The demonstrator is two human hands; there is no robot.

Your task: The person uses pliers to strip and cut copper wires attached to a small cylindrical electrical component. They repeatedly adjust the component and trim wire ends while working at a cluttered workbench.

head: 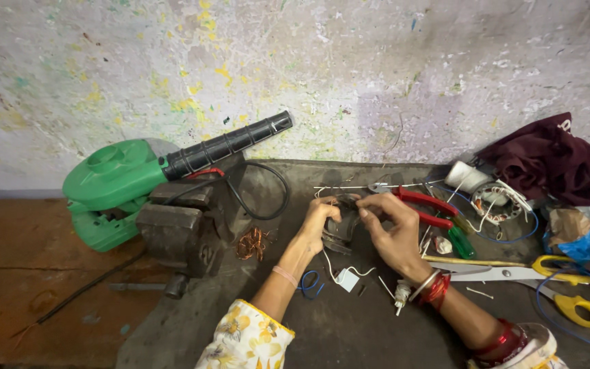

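Observation:
Both hands meet over a small dark motor winding part [341,229] at the middle of the grey work mat [349,321]. My left hand [319,220] grips its left side. My right hand [390,229] pinches at its top right, where thin white wires run off. A white wire with a small white tag [347,279] hangs below the part. Red-handled pliers [423,205] lie just behind my right hand.
A green blower with a black ribbed handle [138,174] and a dark metal vise [179,229] stand at the left. Copper wire scrap [251,243] lies by the vise. Yellow-handled scissors [548,273], a stator coil [496,199], a green screwdriver [461,242] and maroon cloth [554,160] crowd the right.

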